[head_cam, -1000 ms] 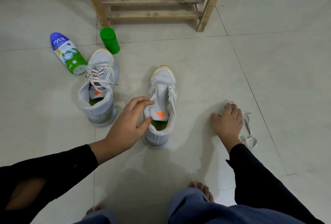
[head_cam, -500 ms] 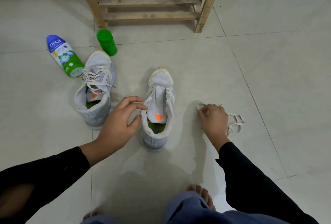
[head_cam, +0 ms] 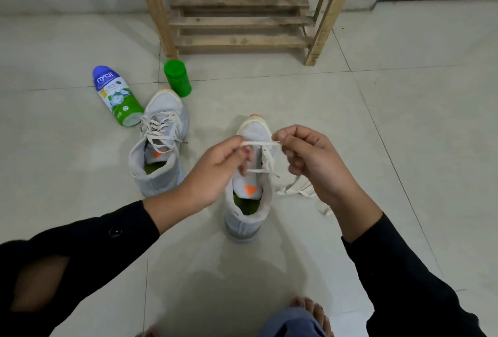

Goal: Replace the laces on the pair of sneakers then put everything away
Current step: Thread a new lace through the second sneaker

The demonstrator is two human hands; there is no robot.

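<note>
Two grey sneakers stand on the tiled floor. The left sneaker [head_cam: 159,145] carries a loosened cream lace. The middle sneaker [head_cam: 249,196] is unlaced, its tongue marked by an orange triangle. Above that shoe, my left hand [head_cam: 215,172] and my right hand [head_cam: 315,164] both pinch a cream shoelace [head_cam: 260,143], stretched taut between them. The rest of the lace trails down in a loose heap [head_cam: 299,188] on the floor to the right of the shoe.
A blue and green powder bottle [head_cam: 116,95] lies on its side at the left. Its green cap [head_cam: 177,78] stands beside the left sneaker's toe. A wooden rack [head_cam: 239,21] stands at the back. My bare foot [head_cam: 307,309] shows at the bottom.
My right hand lifted the lace off the floor and came over the middle sneaker. My left hand left the shoe's collar and took hold of the lace too.
</note>
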